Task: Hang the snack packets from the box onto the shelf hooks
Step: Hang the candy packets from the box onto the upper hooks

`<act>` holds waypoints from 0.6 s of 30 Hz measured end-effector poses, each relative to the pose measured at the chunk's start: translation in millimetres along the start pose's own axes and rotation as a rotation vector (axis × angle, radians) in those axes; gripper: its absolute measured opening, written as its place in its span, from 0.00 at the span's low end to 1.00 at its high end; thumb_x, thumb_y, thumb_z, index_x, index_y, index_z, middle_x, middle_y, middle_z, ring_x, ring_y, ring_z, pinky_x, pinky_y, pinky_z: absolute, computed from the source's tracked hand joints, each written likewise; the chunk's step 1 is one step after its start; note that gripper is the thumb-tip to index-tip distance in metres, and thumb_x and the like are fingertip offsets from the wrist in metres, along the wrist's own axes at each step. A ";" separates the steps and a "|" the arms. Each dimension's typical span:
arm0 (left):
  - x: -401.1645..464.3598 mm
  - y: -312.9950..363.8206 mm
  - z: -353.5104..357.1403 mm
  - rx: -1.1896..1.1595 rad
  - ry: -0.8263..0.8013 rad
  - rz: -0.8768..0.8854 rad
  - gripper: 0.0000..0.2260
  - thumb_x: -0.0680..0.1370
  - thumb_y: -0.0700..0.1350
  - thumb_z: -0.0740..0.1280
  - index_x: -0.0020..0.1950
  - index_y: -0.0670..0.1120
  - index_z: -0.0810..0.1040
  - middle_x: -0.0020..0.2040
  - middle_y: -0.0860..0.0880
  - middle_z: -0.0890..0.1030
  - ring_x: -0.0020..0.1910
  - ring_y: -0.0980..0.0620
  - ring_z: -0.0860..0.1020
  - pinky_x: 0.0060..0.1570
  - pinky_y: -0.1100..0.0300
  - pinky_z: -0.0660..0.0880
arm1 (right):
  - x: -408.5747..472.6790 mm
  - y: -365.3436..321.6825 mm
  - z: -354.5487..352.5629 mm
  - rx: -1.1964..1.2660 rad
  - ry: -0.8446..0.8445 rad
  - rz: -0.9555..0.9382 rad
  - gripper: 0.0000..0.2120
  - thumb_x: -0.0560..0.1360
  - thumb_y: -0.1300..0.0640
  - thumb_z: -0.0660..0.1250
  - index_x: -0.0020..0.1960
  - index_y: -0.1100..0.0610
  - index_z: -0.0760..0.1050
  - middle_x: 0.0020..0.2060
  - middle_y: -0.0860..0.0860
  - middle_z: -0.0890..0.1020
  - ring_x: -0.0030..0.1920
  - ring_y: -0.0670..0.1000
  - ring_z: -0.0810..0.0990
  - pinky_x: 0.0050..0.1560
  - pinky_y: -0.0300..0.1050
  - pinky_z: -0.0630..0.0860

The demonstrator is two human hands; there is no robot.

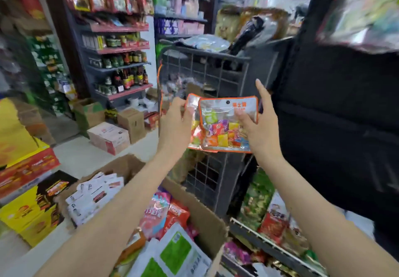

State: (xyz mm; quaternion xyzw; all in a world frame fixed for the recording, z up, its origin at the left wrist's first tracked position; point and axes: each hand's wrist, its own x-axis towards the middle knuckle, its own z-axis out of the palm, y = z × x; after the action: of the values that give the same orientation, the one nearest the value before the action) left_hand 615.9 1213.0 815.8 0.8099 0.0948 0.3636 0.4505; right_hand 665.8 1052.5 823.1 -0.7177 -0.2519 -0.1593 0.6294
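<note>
I hold two clear plastic candy packets with orange borders up at the centre of the frame, in front of a dark wire-grid rack point(207, 69). The front packet point(226, 123) shows a round hang hole near its top edge and is packed with small sweets wrapped in purple, yellow, green and orange. The rear packet point(193, 123) sits behind it and juts out to the left, the two overlapping.

My left hand point(176, 125) has its fingers curled round the upper left corner of the rear packet, thumb on the front face. My right hand point(257, 129) pinches the right side of the front packet, thumb pressed on its clear face; the index finger points straight up beside the packet's right edge, free of it.

Below my forearms, in the lower centre of the frame, stands the open brown cardboard box point(207, 212), full of snack packets: pink and red ones on top, a white pouch with green panels point(174, 253) nearest me. At the lower right, green and red bags point(272, 222) hang off a low shelf rail. In the upper left, shelves hold dark glass bottles point(127, 78) and red packets, with cartons on the floor beneath them.
</note>
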 end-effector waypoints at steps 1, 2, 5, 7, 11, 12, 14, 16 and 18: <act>-1.2 20.5 15.6 -0.040 -0.006 0.052 0.01 0.82 0.43 0.57 0.51 0.47 0.67 0.31 0.52 0.70 0.27 0.57 0.67 0.27 0.65 0.62 | 2.1 -4.1 -26.1 -0.034 0.036 -0.027 0.27 0.78 0.56 0.65 0.71 0.37 0.62 0.36 0.60 0.78 0.33 0.59 0.74 0.41 0.55 0.78; -3.5 41.1 32.3 -0.095 -0.003 0.097 0.05 0.82 0.43 0.57 0.57 0.49 0.66 0.30 0.52 0.70 0.26 0.57 0.67 0.27 0.63 0.61 | 4.8 -8.0 -53.5 -0.072 0.069 -0.047 0.24 0.78 0.56 0.65 0.70 0.37 0.65 0.33 0.64 0.73 0.31 0.57 0.69 0.38 0.50 0.75; -18.4 107.0 82.1 -0.241 -0.030 0.215 0.20 0.81 0.40 0.57 0.68 0.59 0.59 0.26 0.51 0.65 0.21 0.55 0.62 0.25 0.61 0.58 | 10.7 -24.1 -138.4 -0.118 0.202 -0.048 0.13 0.78 0.56 0.66 0.59 0.41 0.78 0.29 0.48 0.70 0.30 0.46 0.62 0.33 0.43 0.65; -30.6 151.7 113.2 -0.296 -0.017 0.277 0.22 0.81 0.36 0.56 0.67 0.60 0.59 0.25 0.52 0.62 0.20 0.54 0.61 0.24 0.62 0.58 | 9.0 -40.3 -193.2 -0.161 0.276 -0.060 0.11 0.78 0.58 0.65 0.56 0.45 0.80 0.30 0.45 0.74 0.26 0.42 0.62 0.29 0.38 0.64; -53.6 224.8 169.9 -0.299 -0.030 0.369 0.16 0.79 0.32 0.56 0.55 0.50 0.76 0.29 0.54 0.70 0.25 0.59 0.67 0.28 0.67 0.63 | 0.5 -66.7 -288.1 -0.211 0.364 -0.113 0.11 0.78 0.57 0.65 0.59 0.50 0.80 0.45 0.42 0.83 0.43 0.40 0.81 0.39 0.34 0.77; -59.5 239.9 181.9 -0.285 -0.044 0.404 0.17 0.78 0.31 0.56 0.52 0.49 0.78 0.34 0.53 0.75 0.30 0.60 0.70 0.32 0.69 0.65 | -2.0 -71.0 -307.8 -0.226 0.387 -0.118 0.11 0.78 0.56 0.65 0.59 0.49 0.80 0.47 0.44 0.84 0.49 0.45 0.80 0.44 0.40 0.79; -67.7 266.0 202.7 -0.283 -0.038 0.446 0.17 0.78 0.31 0.57 0.51 0.47 0.81 0.43 0.51 0.80 0.35 0.62 0.73 0.38 0.72 0.67 | -3.8 -77.7 -340.9 -0.256 0.421 -0.148 0.12 0.78 0.55 0.65 0.60 0.49 0.79 0.45 0.48 0.84 0.49 0.52 0.77 0.47 0.41 0.76; -72.4 289.1 218.8 -0.289 -0.026 0.438 0.17 0.79 0.32 0.56 0.53 0.48 0.80 0.49 0.51 0.81 0.38 0.61 0.75 0.42 0.71 0.70 | -3.6 -83.5 -366.6 -0.287 0.454 -0.188 0.13 0.78 0.56 0.64 0.62 0.51 0.78 0.33 0.49 0.79 0.35 0.46 0.76 0.43 0.30 0.74; -76.6 310.1 229.4 -0.294 -0.044 0.398 0.14 0.80 0.36 0.57 0.55 0.50 0.79 0.53 0.52 0.80 0.40 0.54 0.76 0.46 0.58 0.75 | -2.6 -89.4 -386.0 -0.300 0.492 -0.214 0.14 0.78 0.56 0.64 0.63 0.51 0.77 0.27 0.45 0.70 0.29 0.42 0.66 0.39 0.27 0.69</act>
State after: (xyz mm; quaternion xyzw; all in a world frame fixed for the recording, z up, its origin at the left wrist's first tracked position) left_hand 661.7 845.9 949.2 0.7461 -0.1302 0.4374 0.4849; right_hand 647.6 679.6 955.8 -0.7118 -0.1395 -0.4290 0.5383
